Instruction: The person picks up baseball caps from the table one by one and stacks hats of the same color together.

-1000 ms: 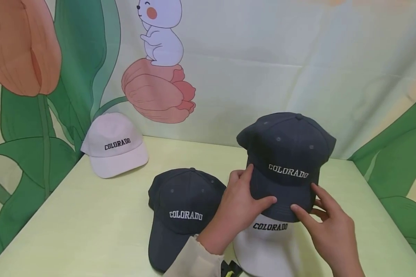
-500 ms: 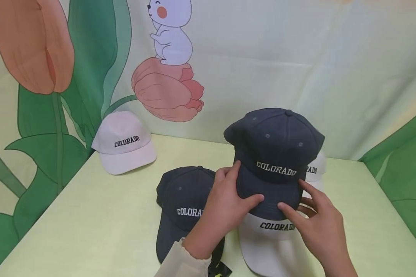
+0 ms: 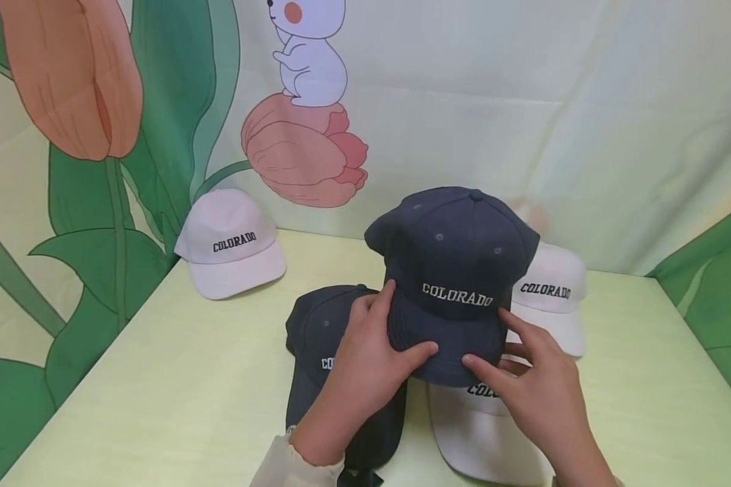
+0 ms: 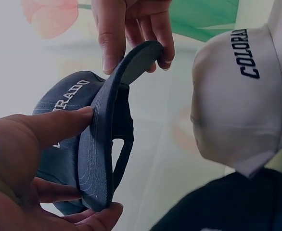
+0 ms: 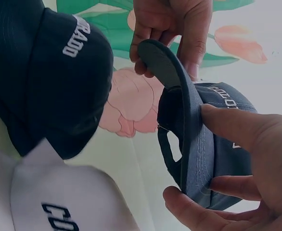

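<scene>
Both hands pinch the brim of the navy cap (image 3: 457,270), the left hand (image 3: 370,358) on one side and the right hand (image 3: 539,382) on the other; each grip is narrow, with the thumb on top of the brim and fingers beneath it. The cap is up in the air, its COLORADO lettering facing the wearer of the head camera and its back strap (image 4: 125,159) showing below the brim in the left wrist view. It looks apart from everything around it, so its handling seems part-way: it is lifted, but not yet set down or let go. Just behind it on the right stands a white cap (image 3: 548,291); lower and nearer is a second white cap (image 3: 481,439), partly covered by the right hand. A second dark cap (image 3: 317,325) rests beside that one, behind the left forearm. Well apart, at the table's far left corner, sits a pale cap (image 3: 231,237). These four rest on the yellow-green table (image 3: 189,379); whether any is finished with, I cannot tell.
</scene>
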A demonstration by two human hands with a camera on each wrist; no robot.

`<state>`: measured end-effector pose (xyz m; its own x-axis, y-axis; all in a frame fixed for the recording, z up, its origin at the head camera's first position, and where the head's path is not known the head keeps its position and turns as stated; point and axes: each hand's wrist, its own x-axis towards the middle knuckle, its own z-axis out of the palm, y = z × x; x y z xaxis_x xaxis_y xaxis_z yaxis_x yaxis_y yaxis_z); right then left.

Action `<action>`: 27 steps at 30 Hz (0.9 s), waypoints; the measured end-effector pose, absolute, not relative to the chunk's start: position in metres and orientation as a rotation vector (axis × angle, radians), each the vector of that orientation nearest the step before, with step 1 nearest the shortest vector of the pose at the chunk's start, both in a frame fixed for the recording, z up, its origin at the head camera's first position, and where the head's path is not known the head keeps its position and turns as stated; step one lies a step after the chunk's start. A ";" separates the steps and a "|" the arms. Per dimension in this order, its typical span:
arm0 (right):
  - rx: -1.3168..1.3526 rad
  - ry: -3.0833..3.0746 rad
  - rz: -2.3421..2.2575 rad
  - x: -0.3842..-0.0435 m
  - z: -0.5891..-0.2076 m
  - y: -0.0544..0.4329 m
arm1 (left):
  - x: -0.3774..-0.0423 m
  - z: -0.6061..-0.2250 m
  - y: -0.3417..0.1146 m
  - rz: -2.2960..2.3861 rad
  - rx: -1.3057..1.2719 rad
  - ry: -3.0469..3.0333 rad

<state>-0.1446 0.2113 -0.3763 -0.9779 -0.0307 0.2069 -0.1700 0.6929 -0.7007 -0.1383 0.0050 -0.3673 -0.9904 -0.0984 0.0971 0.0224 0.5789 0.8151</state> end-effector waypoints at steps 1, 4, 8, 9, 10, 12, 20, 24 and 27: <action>0.176 -2.730 1.161 -0.145 -0.377 0.209 | -0.137 -0.369 0.002 -1.375 0.071 -2.674; 0.217 -2.747 1.178 -0.144 -0.379 0.201 | -0.132 -0.372 -0.009 -1.356 0.094 -2.680; 0.270 -2.762 1.204 -0.142 -0.384 0.189 | -0.126 -0.375 -0.022 -1.322 0.143 -2.701; 0.278 -2.768 1.205 -0.142 -0.385 0.186 | -0.125 -0.376 -0.025 -1.316 0.159 -2.706; 0.282 -2.777 1.208 -0.142 -0.386 0.183 | -0.124 -0.376 -0.028 -1.310 0.179 -2.714; 0.295 -2.794 1.202 -0.142 -0.388 0.178 | -0.122 -0.377 -0.032 -1.307 0.212 -2.725; 0.340 -2.865 1.203 -0.140 -0.401 0.160 | -0.113 -0.387 -0.048 -1.261 0.294 -2.771; 0.356 -2.875 1.228 -0.139 -0.408 0.152 | -0.111 -0.392 -0.055 -1.260 0.333 -2.799; 0.368 -2.871 1.249 -0.138 -0.412 0.146 | -0.109 -0.395 -0.061 -1.277 0.345 -2.807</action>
<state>-0.1385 0.1461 -0.4122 -0.9727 -0.2169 0.0820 -0.2078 0.6588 -0.7230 -0.1094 -0.0612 -0.3953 -0.9746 -0.2168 -0.0563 -0.1849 0.6367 0.7486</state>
